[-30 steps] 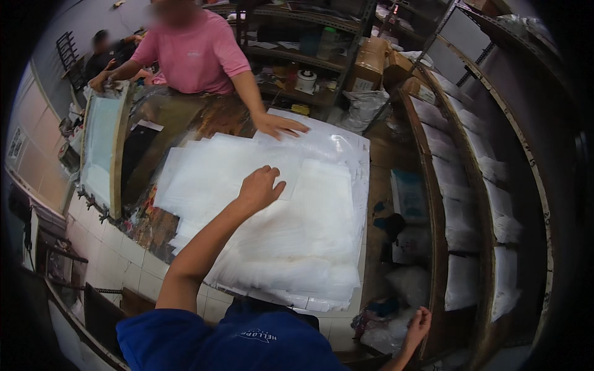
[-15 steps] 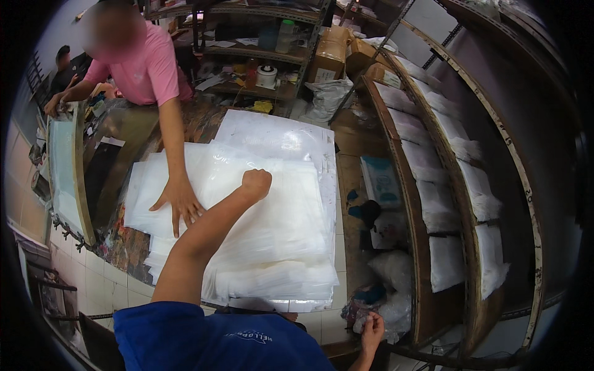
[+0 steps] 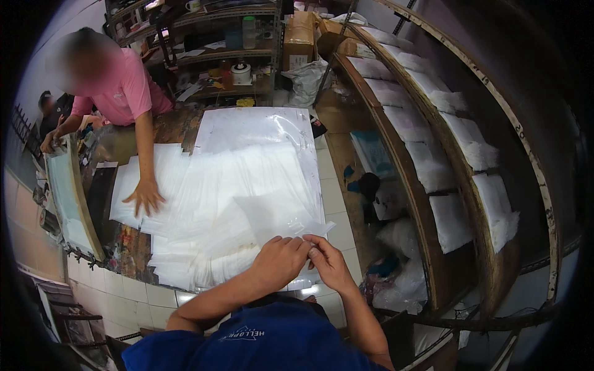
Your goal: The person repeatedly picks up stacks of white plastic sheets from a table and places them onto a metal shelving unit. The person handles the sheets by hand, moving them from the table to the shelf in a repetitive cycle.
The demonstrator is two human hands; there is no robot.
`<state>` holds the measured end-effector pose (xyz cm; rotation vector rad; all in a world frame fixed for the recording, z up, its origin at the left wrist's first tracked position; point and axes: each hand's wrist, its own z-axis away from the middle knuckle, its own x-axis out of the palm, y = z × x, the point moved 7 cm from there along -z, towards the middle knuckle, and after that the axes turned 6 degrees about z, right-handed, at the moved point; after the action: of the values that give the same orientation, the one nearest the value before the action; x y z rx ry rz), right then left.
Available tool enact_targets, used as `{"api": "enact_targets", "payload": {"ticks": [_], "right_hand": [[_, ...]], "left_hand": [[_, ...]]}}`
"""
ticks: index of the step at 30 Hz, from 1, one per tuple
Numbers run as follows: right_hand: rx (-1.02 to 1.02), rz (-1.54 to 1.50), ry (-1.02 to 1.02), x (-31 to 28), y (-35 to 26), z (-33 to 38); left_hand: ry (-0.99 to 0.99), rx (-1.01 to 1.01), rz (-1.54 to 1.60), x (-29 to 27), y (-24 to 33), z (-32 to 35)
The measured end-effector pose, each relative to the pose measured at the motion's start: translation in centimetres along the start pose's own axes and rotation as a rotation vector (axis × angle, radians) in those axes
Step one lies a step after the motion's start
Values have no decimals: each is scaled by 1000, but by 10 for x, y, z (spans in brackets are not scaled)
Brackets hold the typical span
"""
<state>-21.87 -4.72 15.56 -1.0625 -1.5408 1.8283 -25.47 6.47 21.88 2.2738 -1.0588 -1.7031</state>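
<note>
Pinching at the near edge of the stack: both hands meet on a thin, clear plastic bag (image 3: 281,216), uppermost of a broad pile of translucent white plastic sheets (image 3: 229,185) covering the worktable.

Left hand (image 3: 281,260): fingers curled, tips closed on the bag's corner at about 5 o'clock of the pile. Right hand (image 3: 328,263): touching the left, thumb and forefinger closed on the same corner. Both hold film only; neither is spread open.

Handling judgement: very light, limp, no stiffness; slick, and likely to cling to the sheet beneath. Tears or creases easily if dragged. Best taken at a corner or open edge, then peeled upward rather than slid.

Outward, clock positions taken from the pile:
- 9 o'clock: another person's hand (image 3: 145,196), flat and spread on the sheets; this person wears a pink shirt (image 3: 124,89).
- 8 o'clock: long framed panel, pale face, wooden rim (image 3: 68,198), lying at the table's edge.
- 12 o'clock: metal shelving (image 3: 204,55) with small containers; beside it a brown cardboard box (image 3: 298,37), upright, rectangular, with a pale label patch on its face.
- 1 to 4 o'clock: curved wooden racks (image 3: 402,161) holding rows of white bagged bundles (image 3: 448,219), rectangular, stacked in compartments.
- 3 o'clock, on the floor: light blue flat packet (image 3: 371,151).
- 6 o'clock: white tiled table edge (image 3: 142,294).
</note>
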Motion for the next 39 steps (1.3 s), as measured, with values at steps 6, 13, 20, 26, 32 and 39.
{"api": "enact_targets", "payload": {"ticks": [6, 13, 20, 26, 32, 39], "right_hand": [[1, -347, 176, -33, 14, 20], [-45, -468, 182, -81, 24, 98], [111, -67, 270, -134, 72, 184], [161, -32, 393, -153, 87, 215], [176, -51, 474, -168, 89, 234], [223, -5, 548, -185, 87, 254]], "left_hand": [[-193, 31, 618, 19, 76, 36], [-187, -601, 1599, 169, 35, 43], [-56, -385, 758, 180, 2, 25], [99, -635, 1986, 201, 26, -1], [19, -717, 2261, 217, 47, -21], [-49, -826, 2368, 240, 66, -32]]}}
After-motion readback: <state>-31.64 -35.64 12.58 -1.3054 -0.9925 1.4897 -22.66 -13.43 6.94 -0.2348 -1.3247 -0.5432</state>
